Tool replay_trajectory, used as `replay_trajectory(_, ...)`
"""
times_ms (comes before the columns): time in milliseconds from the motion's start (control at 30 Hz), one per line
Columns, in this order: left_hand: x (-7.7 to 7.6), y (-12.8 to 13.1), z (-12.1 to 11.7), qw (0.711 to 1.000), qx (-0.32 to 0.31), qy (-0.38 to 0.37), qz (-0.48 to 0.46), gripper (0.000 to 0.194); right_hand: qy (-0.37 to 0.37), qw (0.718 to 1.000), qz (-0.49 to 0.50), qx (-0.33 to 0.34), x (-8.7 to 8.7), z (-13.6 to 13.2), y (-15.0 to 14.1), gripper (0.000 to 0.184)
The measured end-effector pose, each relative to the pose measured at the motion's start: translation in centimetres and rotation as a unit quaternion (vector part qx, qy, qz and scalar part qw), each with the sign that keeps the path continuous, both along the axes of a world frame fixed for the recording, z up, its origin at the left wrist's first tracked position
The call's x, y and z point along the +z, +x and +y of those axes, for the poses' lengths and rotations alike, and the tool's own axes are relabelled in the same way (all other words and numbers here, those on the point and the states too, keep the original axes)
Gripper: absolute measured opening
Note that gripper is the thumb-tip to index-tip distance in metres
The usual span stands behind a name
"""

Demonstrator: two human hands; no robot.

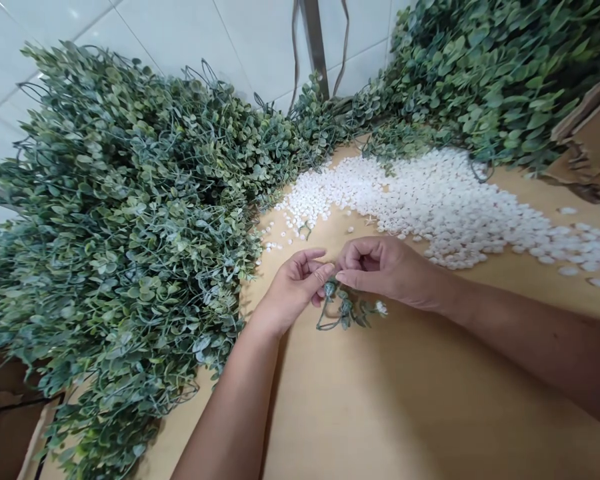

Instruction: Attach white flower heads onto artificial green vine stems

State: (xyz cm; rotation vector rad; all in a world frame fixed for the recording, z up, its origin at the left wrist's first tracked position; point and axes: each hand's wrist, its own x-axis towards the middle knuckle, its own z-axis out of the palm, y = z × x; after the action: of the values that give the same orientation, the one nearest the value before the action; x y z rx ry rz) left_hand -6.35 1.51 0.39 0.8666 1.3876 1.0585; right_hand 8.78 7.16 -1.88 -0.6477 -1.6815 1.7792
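Note:
Over the middle of the table, my left hand (300, 283) pinches an artificial leaf sprig (346, 308) with thumb and forefinger. My right hand (377, 270) meets it from the right, its thumb and fingertips closed at the top of the same sprig. The sprig hangs below both hands, with a looped green stem at its left and a small white flower-like piece (381, 308) at its right end. What lies exactly between the fingertips is too small to make out. Beyond the hands spread small white beads (307, 197) and larger white discs or petals (445, 207).
A tall heap of artificial greenery (145, 200) covers the left side, and another pile (495, 80) fills the back right. A torn cardboard box (593, 133) stands at the right edge. Behind is a white tiled wall (190, 33) with a metal post (314, 40). The tabletop (350, 400) is wood-coloured.

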Motion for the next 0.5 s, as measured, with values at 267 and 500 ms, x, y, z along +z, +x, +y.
replay_trajectory(267,-0.6,0.1,-0.3,1.0,-0.012,0.018,0.016,0.023,0.085,0.987,-0.084,-0.105,0.3,0.0,-0.1,0.023)
replay_trajectory(500,-0.9,1.7,-0.8,0.947,0.132,0.242,0.168,0.005,0.071,0.989,-0.109,-0.068,0.7,-0.1,-0.2,0.021)
